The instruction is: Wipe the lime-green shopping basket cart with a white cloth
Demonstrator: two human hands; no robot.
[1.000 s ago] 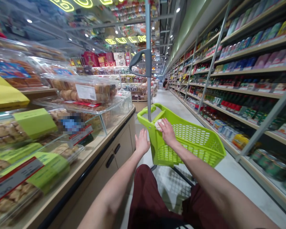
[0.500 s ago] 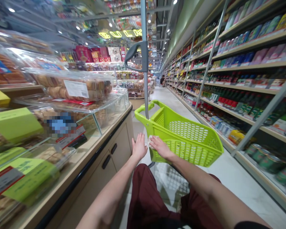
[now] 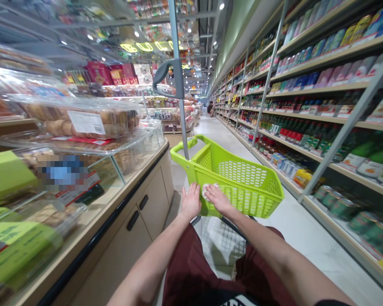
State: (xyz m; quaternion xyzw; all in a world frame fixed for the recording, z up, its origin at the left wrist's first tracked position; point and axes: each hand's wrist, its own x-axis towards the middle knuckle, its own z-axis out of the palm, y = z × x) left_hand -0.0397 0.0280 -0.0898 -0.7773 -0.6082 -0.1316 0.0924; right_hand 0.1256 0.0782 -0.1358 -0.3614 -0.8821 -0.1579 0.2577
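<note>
A bright green shopping basket (image 3: 242, 187) on a cart frame stands in front of my knees, with holes in its sides and nothing visible inside. My right hand (image 3: 217, 199) presses a crumpled white wipe (image 3: 207, 192) against the near side of the basket, fingers over it. My left hand (image 3: 190, 202) lies with its fingers stretched against the basket's near left corner and holds nothing. From the basket's left end rises a grey pole (image 3: 182, 123) with a grey looped handle (image 3: 167, 78).
On the left runs a wooden counter (image 3: 156, 182) stacked with clear boxes of baked goods (image 3: 86, 121). Long shelves (image 3: 315, 112) of cans and bottles line the right side. Tiled floor (image 3: 210, 131) stretches down the aisle, where a person (image 3: 210, 107) is low near the shelves.
My right hand and the wipe have moved right along the basket's side. My left hand has come onto the basket's near corner. The whole view has shifted slightly.
</note>
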